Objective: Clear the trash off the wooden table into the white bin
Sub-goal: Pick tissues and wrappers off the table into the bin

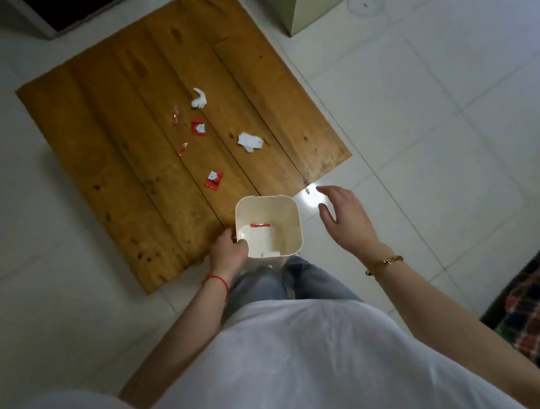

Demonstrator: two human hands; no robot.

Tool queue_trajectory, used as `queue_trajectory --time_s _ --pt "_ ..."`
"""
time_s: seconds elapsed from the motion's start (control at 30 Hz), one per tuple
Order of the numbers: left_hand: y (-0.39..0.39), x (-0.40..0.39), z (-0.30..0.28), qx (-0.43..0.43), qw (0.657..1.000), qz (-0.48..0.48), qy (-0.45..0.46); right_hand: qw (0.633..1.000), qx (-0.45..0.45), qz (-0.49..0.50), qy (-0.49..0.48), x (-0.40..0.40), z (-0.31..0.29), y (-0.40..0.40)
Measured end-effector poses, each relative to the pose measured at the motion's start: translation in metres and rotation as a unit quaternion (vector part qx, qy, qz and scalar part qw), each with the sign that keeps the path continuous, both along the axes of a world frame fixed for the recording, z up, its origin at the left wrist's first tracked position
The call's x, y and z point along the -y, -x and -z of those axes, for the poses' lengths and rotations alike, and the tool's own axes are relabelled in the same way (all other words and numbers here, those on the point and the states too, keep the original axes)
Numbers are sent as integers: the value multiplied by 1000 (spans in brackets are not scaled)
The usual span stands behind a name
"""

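1. Bin [291,232]: white, open-topped, held at the near edge of the table [112,163], its mouth facing up. Judged purpose: keeping the opening close to the litter so each piece travels a short way. A red wrapper scrap [260,224] and some white paper already lie inside.

2. Left hand [228,249]: clasped on the bin's left rim, fingers curled over the wall. This grip appears to steady the bin and keep it level at the table edge.

3. Right hand [345,215]: empty, fingers spread and relaxed, hovering over the floor just right of the bin, apart from its rim. It is free, so it is likely the picking hand.

4. Trash on the table, all beyond the bin and well within the middle boards: red wrapper [214,179] nearest the bin; crumpled paper [250,141] to its right; second red wrapper [198,127]; two thin red strips [182,148] [175,114]; white tissue [199,99] farthest away.

5. Progress, as a judgement: early to middle; six pieces remain. The nearest wrapper is the natural next pick. Strips lie flat and thin, so they may call for a fingertip pinch.

6. Small pale scrap [308,191]: on the floor by the table corner, in a bright patch; its nature cannot be told.
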State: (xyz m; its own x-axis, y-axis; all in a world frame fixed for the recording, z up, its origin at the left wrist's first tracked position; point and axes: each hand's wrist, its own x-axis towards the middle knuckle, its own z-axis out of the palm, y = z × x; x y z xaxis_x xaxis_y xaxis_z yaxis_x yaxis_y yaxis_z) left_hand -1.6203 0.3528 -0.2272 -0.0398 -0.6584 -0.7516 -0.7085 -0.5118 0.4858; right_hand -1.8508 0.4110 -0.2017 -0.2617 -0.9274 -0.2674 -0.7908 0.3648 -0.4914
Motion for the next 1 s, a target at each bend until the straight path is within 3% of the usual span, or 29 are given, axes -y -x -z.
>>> queue_trajectory --time_s 0.33,0.63,1.0 --pt "12 -27 43 -10 988 -152 -27 990 9 -142 -10 83 55 13" --pt "11 -43 116 19 980 -188 -66 970 5 -241 -19 154 122 -4" --pt "25 -64 189 1 969 -246 -41 958 -34 -280 -42 208 205 -14"
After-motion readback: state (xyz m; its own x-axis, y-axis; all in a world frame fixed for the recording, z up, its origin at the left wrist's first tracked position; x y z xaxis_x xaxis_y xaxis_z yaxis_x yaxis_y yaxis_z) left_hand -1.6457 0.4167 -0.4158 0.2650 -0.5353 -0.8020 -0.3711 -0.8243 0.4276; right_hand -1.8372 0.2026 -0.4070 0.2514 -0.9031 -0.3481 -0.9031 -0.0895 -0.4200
